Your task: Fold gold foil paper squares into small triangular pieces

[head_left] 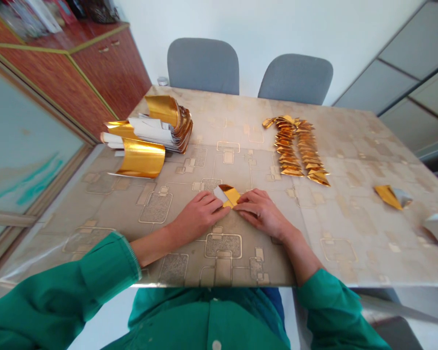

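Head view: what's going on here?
Someone in a green shirt is handling a small, partly folded gold-and-white paper on the table, left hand on its left side, right hand on its right. Curled gold sheets are piled beyond the left hand; two rows of folded pieces lie beyond the right.

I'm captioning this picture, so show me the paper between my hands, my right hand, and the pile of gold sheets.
Paper (232,195): head view, on its gold flap.
Right hand (260,208): head view, on the back of the hand.
Pile of gold sheets (150,128): head view, on white faces near its middle.
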Demonstrator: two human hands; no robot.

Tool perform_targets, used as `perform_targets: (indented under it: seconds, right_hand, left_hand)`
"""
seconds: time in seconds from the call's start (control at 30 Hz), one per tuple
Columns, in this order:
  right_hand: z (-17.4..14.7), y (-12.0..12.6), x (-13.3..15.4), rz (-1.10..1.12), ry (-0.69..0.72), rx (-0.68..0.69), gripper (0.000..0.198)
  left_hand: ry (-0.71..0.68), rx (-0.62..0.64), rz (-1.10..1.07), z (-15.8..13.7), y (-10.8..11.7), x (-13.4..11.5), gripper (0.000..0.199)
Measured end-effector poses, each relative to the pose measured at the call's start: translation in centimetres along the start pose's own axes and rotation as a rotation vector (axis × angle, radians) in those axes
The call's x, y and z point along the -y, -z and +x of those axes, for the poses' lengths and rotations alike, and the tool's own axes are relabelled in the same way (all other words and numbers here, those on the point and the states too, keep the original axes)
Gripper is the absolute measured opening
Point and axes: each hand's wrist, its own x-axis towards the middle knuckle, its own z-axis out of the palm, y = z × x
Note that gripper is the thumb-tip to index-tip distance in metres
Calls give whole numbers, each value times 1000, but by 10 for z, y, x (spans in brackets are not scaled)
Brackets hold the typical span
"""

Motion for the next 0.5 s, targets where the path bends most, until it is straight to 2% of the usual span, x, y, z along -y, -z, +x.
perform_targets:
  seconds: [0.23,0.5]
  right_hand:
    - [-2,0,-2,-37,9,11,22]
    - [-2,1,-2,-24,8,16,21]
  left_hand:
    - [23,6,36,3,6,-2,20]
    - [18,-21,44,-8,11,4,17]
